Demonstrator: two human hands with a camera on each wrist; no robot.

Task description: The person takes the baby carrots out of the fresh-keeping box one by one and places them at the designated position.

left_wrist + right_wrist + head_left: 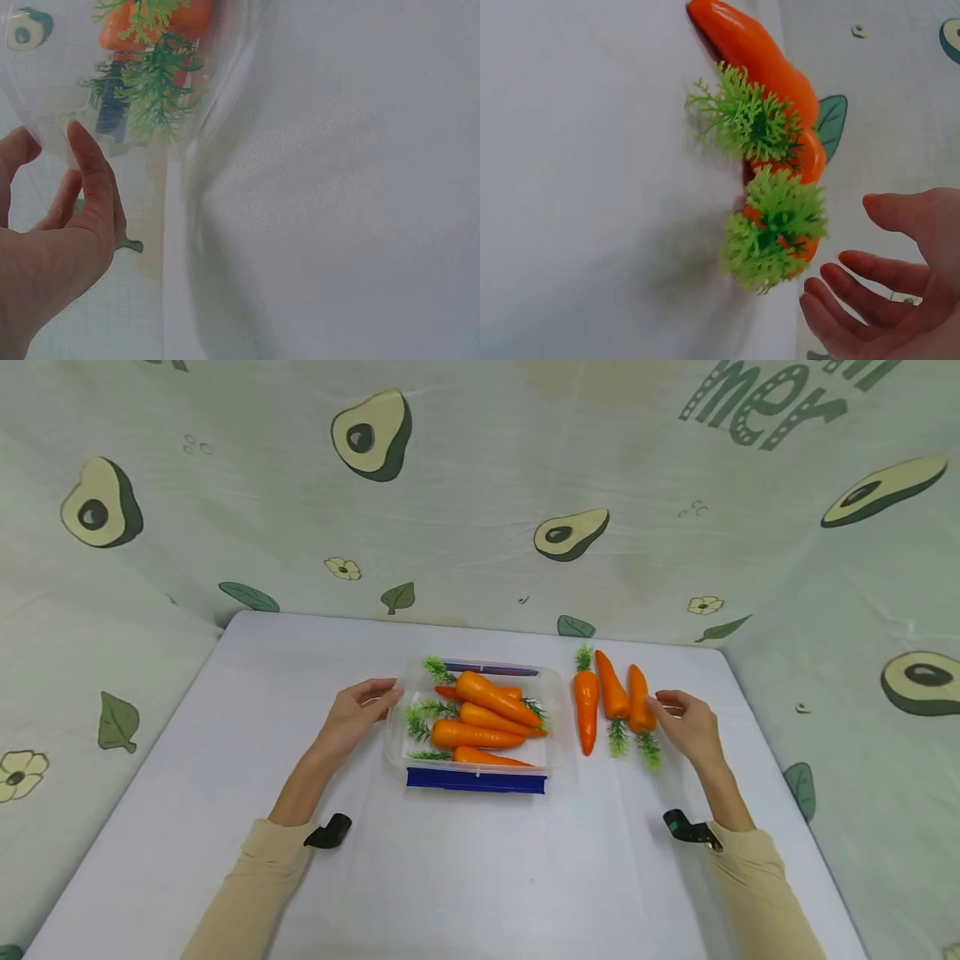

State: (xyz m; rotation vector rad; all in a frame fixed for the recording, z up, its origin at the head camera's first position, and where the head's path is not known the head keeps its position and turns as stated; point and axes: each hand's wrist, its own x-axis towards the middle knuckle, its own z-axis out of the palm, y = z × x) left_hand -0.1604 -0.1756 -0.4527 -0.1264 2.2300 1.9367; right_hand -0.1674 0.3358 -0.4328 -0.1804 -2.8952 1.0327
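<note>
Clear blue-flapped bin point(557, 717), left edge gripped by left hand point(356, 715); orange green-topped carrots point(478, 735) piled inside. Three loose carrots point(612, 690) to its right: leftmost top-far, others top-near; right hand point(691, 727) beside rightmost.

Head view: bright, even, soft light, fairly crisp. Small glossy highlights on the carrots point(587, 697), pale sheen on the clear box point(476, 779). Faint soft-edged shadows on the white tabletop point(480, 877), along the inner side of both sleeves point(761, 893). Wide-lens stretch toward the edges — the upper-right avocado print point(885, 492) looks pulled long. Left wrist view: dimmer, greyish, low contrast; hazy through the plastic, broad soft shading down the cloth. Right wrist view: also dull grey — blurry shadow left of the green tops point(776, 225), slight softness on the right hand point(900, 292).
</note>
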